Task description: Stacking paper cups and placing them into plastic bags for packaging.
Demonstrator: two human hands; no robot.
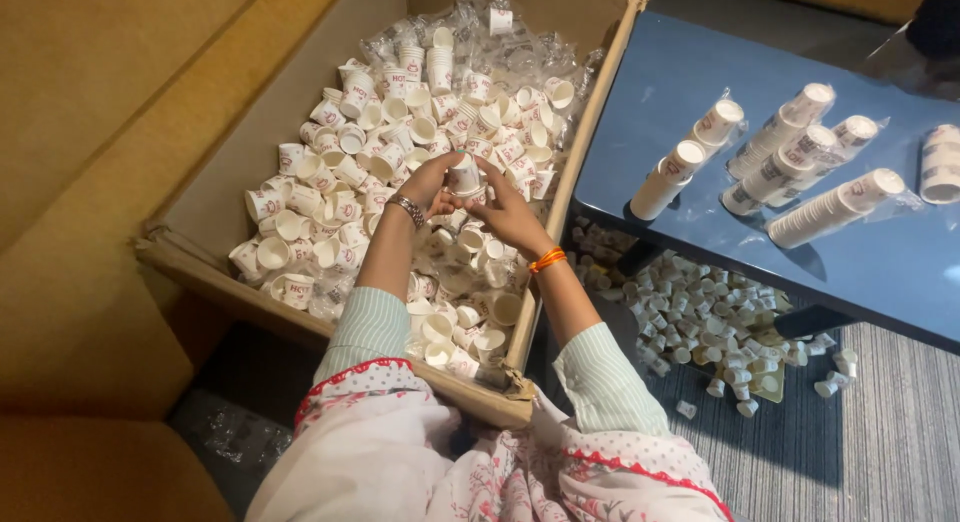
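Hands meet at the centre of the frame over a large cardboard box [205,207] heaped with loose white paper cups [340,172]. The left hand [432,185] and the right hand [508,214] are both closed on one small paper cup [463,174], held just above the heap. At the upper right, sleeved cup stacks [790,157] lie on a blue table [880,272]; more scattered cups [715,327] lie on the floor beneath it.

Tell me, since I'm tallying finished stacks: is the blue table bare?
No, the blue table carries several wrapped stacks of small white paper cups, lying on their sides.
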